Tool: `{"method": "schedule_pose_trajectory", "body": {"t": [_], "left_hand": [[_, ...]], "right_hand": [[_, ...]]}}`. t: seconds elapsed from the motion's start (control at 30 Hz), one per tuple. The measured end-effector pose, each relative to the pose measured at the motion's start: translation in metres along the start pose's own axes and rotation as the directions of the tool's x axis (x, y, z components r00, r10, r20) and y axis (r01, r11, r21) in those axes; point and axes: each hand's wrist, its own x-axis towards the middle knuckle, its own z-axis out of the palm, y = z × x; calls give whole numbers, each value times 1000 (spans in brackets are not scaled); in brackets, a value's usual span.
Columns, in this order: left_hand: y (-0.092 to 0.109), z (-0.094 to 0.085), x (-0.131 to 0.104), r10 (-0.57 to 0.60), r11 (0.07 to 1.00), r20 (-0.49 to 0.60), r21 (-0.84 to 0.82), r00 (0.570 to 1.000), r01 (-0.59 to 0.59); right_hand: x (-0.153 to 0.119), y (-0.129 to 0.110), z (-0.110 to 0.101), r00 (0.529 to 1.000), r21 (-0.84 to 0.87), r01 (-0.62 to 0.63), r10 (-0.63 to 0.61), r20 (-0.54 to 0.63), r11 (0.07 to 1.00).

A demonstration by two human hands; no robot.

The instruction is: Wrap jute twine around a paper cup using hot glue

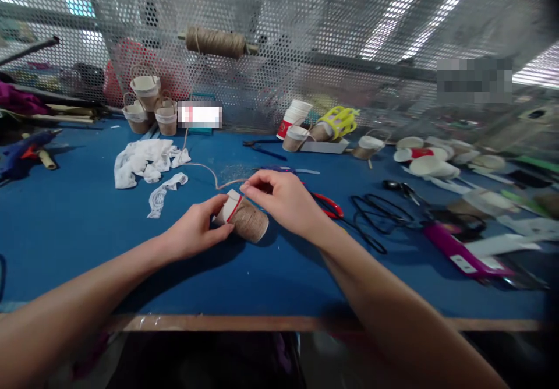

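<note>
My left hand [203, 229] is closed around the white end of a paper cup [250, 221], which lies tilted above the blue table. Brown twine is wound around most of the cup's side, and a red band shows where the winding stops. Beside the cup, my right hand [279, 197] pinches a strand of twine [209, 170] between thumb and fingertips. From there the strand runs left over the table and up towards a twine spool [216, 42] mounted on the mesh. White lace [146, 159] lies in a heap left of the hands, with a loose piece [163, 194] nearer to me.
Small twine-wrapped baskets [146, 89] stand at the back left. Stacked paper cups [297, 115] and pliers [266, 147] are behind my hands. Red-handled scissors [327, 205], a black cord [379, 220] and a purple tool [465, 252] lie right. A blue glue gun [26, 150] is far left.
</note>
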Motion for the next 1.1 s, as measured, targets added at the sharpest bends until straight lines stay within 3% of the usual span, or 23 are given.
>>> {"method": "schedule_pose_trajectory", "body": {"t": [0.4, 1.1], "left_hand": [[1, -2, -1, 33, 999, 37, 7, 999, -33], [1, -4, -1, 33, 999, 67, 26, 997, -34]], "right_hand": [[8, 28, 11, 1000, 228, -3, 7, -18, 974], [5, 39, 22, 996, 112, -89, 87, 25, 990]]}}
